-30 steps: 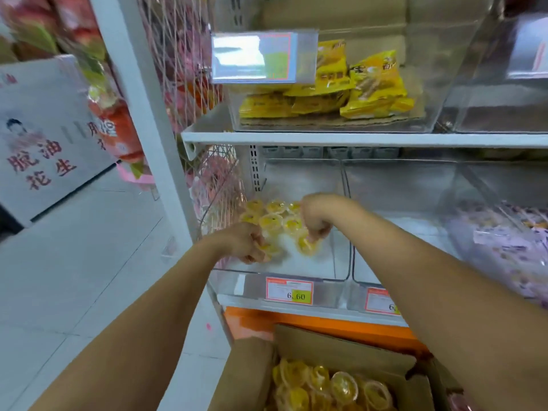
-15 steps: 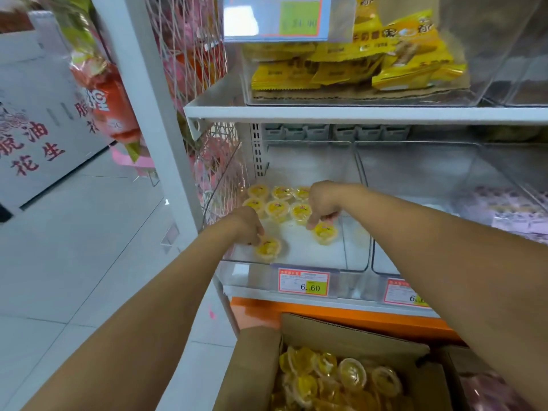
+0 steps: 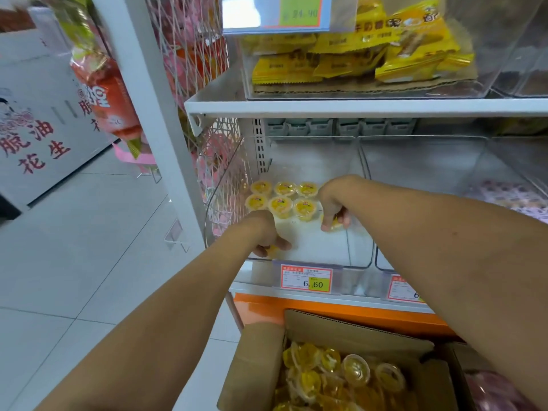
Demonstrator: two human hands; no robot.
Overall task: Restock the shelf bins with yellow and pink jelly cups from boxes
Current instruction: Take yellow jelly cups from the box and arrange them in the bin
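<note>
Reaching into the clear bin (image 3: 360, 250) on the lower shelf (image 3: 296, 293), both hands at once.

Left hand (image 3: 267, 232): fingers curled down around a yellow jelly cup (image 3: 271, 250) at the bin's front left, with the cup mostly hidden under them.

Right hand (image 3: 332, 203): thumb and fingers pinch a second cup (image 3: 336, 224), further back and right of centre, just beside the rows.

Six more cups (image 3: 284, 200) stand lid-up in two rows of three at the back left of the bin.

Price tag (image 3: 307, 280) on the bin front reads 6.60.

Cardboard box (image 3: 258, 366) below the shelf has its flaps open and holds a loose pile of yellow cups (image 3: 341, 378).

Second box (image 3: 498, 390) at the right edge holds something pink, too blurred to tell what.

Upper bin (image 3: 489, 84) holds yellow packets (image 3: 355, 60).
</note>
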